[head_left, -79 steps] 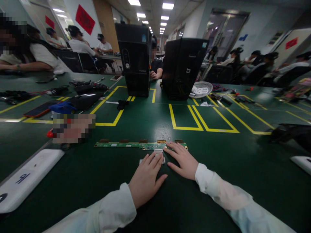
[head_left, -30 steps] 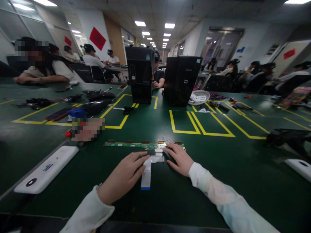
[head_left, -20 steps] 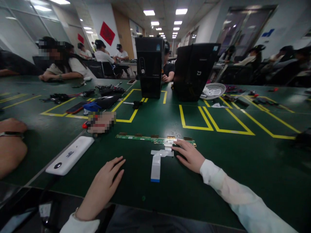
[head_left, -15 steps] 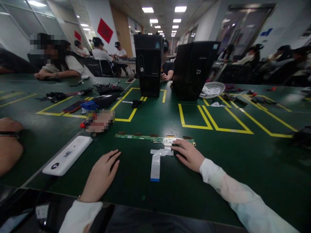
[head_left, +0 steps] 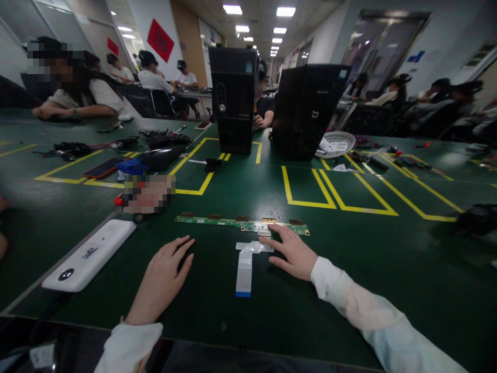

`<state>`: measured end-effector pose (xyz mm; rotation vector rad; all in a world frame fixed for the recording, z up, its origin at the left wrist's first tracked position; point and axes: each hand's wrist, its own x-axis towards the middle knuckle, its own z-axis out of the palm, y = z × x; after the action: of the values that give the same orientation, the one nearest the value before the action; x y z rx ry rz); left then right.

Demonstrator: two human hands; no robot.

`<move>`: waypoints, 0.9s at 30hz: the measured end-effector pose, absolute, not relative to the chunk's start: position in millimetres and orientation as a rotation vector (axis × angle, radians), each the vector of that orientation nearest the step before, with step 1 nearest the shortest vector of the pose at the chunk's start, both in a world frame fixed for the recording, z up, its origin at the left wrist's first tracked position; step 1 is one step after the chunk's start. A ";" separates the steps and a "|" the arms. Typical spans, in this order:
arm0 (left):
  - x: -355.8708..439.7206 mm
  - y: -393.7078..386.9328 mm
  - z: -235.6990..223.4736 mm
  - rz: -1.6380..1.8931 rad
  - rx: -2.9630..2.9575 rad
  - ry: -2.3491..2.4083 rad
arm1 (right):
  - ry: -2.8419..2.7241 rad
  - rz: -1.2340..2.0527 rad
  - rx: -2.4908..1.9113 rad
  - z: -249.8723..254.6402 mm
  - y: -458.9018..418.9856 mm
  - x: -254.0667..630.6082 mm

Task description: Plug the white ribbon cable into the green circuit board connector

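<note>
Circuit board [head_left: 248,226]: we find it on the tabletop [head_left: 209,290], beyond both hands, long axis roughly parallel to the near edge.
Right hand [head_left: 293,254]: nearer; fingers spread on or just over the board's right half, clamping nothing.
Left hand [head_left: 161,277]: well apart, fingers parted, holding nothing.
Board condition: green, narrow, brown-tabbed; bent white ribbon cable [head_left: 244,269] nearer us.

Smooth plastic ribbon cable [head_left: 244,269], shiny metallic contacts [head_left: 269,221] on circuit board [head_left: 229,224], glossy tabletop [head_left: 209,316], cloth sleeves [head_left: 365,306].
</note>
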<state>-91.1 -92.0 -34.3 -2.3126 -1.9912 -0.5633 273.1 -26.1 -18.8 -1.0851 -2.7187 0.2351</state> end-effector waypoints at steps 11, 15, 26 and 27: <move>-97.1 -89.2 -44.4 -0.587 -2.314 -1.960 | -2.685 0.151 -1.205 -24.6 -66.0 314.7; -99.7 -88.0 -49.1 -0.560 -2.309 -1.954 | -2.594 0.047 -1.381 -38.3 -102.2 373.1; -106.1 -85.3 -54.0 -0.502 -2.316 -1.955 | -2.101 -0.143 -1.995 -55.0 -178.6 536.0; -106.0 -85.4 -54.1 -0.505 -2.318 -1.951 | -2.053 -0.167 -2.046 -57.1 -179.8 544.5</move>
<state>-106.0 -85.4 -54.1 -2.3184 -1.9511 -0.5051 544.5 -179.8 -57.1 -2.0459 -2.0525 -0.1673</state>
